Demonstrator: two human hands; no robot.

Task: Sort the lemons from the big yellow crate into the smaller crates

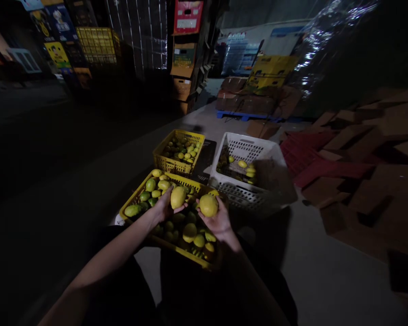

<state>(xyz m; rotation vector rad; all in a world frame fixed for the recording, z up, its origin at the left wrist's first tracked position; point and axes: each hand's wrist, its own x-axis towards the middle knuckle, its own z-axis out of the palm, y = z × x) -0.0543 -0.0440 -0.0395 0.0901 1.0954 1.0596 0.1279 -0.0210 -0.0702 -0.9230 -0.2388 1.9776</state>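
Observation:
Two yellow lemons are held up over a yellow crate [180, 250] of green and yellow lemons. My left hand [163, 207] is closed around one lemon [178, 198], its fingers partly hidden behind the fruit. In my right hand [220, 222] lies the other lemon [209, 206], with the fingers curled about it from below. Both hands are close together, just above the fruit. Behind this crate stands a second yellow crate [172, 165], part filled with smaller-looking lemons. To its right, a white crate [275, 174] has several yellow lemons inside.
Flattened cardboard [370, 199] and a red crate [306, 154] lie in a heap on the right. Stacked boxes [183, 59] rise at the back, and a blue pallet [243, 115] carries more cartons. The left side is dark floor [71, 181].

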